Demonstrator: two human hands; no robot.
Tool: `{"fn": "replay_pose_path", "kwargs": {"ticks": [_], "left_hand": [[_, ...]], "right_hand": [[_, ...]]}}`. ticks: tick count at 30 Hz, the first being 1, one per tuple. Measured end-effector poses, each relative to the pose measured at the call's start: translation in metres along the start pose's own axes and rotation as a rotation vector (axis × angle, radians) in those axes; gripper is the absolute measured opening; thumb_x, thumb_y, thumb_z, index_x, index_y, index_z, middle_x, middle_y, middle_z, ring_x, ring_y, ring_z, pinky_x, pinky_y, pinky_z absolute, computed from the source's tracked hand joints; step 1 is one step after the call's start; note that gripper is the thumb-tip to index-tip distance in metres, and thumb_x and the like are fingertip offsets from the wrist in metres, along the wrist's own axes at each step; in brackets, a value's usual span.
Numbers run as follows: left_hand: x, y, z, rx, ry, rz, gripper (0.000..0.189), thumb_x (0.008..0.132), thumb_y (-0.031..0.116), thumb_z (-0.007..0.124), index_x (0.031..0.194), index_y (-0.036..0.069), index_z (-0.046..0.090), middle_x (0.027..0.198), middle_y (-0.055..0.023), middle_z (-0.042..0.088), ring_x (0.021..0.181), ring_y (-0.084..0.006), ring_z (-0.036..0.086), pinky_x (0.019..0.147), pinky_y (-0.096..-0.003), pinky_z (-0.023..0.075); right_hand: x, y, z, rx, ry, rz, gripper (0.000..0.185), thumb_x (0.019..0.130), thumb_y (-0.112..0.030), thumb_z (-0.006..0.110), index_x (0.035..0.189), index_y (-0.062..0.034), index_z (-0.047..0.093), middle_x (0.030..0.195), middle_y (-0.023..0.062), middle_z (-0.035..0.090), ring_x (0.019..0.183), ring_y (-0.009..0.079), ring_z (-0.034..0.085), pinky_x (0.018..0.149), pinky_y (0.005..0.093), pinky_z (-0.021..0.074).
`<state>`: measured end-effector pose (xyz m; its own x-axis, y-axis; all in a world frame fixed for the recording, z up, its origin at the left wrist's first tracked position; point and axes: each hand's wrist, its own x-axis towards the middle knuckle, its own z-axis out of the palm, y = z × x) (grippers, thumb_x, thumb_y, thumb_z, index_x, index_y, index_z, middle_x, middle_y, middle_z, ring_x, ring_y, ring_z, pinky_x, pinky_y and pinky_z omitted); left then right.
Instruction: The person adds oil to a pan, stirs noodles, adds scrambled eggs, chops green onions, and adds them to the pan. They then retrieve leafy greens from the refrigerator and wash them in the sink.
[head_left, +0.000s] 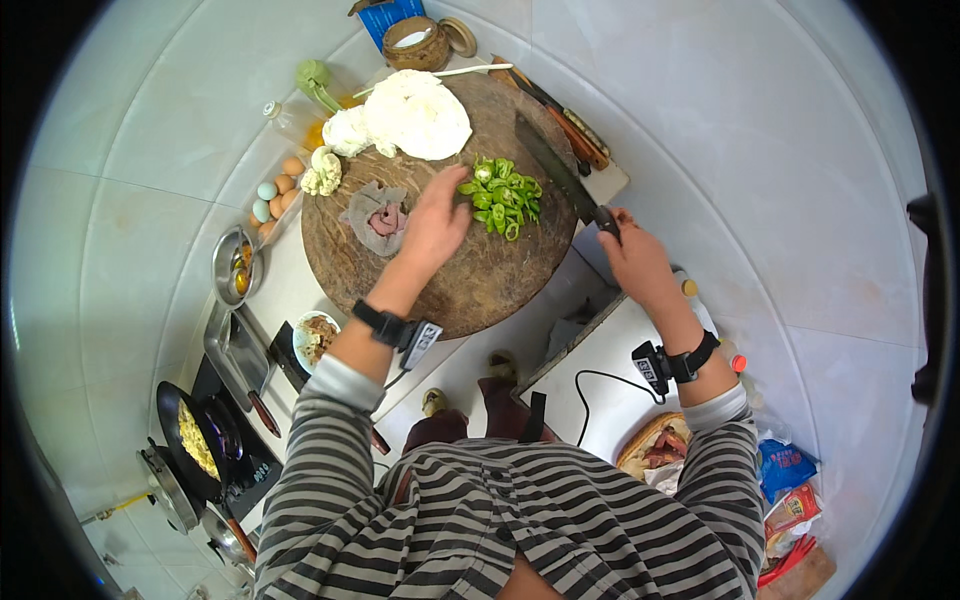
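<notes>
A pile of sliced green peppers (501, 196) lies on the round wooden chopping board (480, 285). My left hand (442, 217) is just left of the pile, its fingertips close to the slices, with nothing visible in it. In my right hand (634, 251), at the board's right edge, is the dark handle of a kitchen knife (559, 169); its blade points up and left over the board. A crumpled grey and pink cloth (381, 219) lies left of my left hand. At the board's far side sit a large white cauliflower (416, 112) and a small floret (322, 171).
Several eggs (284, 183) and an oil bottle (289, 120) stand left of the board. Knives (577, 139) lie beyond its right rim. At lower left, a wok (191, 439) holds yellow food by a burner; a bowl (316, 339) of food and a cleaver are nearer.
</notes>
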<state>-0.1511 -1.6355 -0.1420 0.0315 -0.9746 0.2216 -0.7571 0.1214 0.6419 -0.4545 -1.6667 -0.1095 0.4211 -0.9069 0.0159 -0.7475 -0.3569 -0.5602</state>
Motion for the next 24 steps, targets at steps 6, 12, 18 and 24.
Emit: {"fn": "replay_pose_path", "kwargs": {"ticks": [6,12,18,24], "left_hand": [[0.023,0.007,0.048,-0.015,-0.027,-0.032,0.065,0.084,0.028,0.060,0.135,-0.003,0.033,0.138,-0.0238,0.036,0.130,-0.0364,0.033,0.107,-0.0417,0.0279],[-0.015,0.013,0.038,0.075,-0.063,-0.086,0.073,0.081,0.032,0.067,0.134,-0.006,0.033,0.140,-0.0244,0.032,0.130,-0.0387,0.031,0.107,-0.0408,0.0287],[-0.038,0.001,0.006,-0.196,0.058,-0.148,0.067,0.079,0.025,0.069,0.131,-0.003,0.037,0.138,-0.0236,0.034,0.128,-0.0353,0.036,0.104,-0.0384,0.0330],[-0.041,-0.018,-0.002,-0.028,0.156,0.031,0.023,0.074,0.009,0.067,0.095,0.005,0.059,0.096,-0.0115,0.058,0.086,-0.0319,0.058,0.072,-0.0372,0.0482]], "right_hand": [[-0.016,-0.039,0.018,-0.136,-0.105,-0.037,0.039,0.090,-0.024,0.050,0.121,-0.0026,0.043,0.098,0.0196,0.060,0.079,0.0370,0.062,0.067,0.0436,0.0515],[-0.038,-0.060,0.028,-0.065,-0.190,-0.039,0.038,0.090,-0.024,0.050,0.121,-0.0021,0.044,0.098,0.0195,0.059,0.078,0.0374,0.062,0.067,0.0436,0.0513],[-0.029,-0.065,0.015,-0.031,-0.113,-0.127,0.037,0.091,-0.025,0.050,0.118,0.0001,0.047,0.098,0.0216,0.061,0.078,0.0379,0.062,0.066,0.0438,0.0507],[-0.018,-0.077,-0.012,-0.139,-0.262,-0.231,0.033,0.092,-0.026,0.050,0.114,-0.0011,0.048,0.088,0.0201,0.061,0.076,0.0388,0.060,0.064,0.0447,0.0475]]}}
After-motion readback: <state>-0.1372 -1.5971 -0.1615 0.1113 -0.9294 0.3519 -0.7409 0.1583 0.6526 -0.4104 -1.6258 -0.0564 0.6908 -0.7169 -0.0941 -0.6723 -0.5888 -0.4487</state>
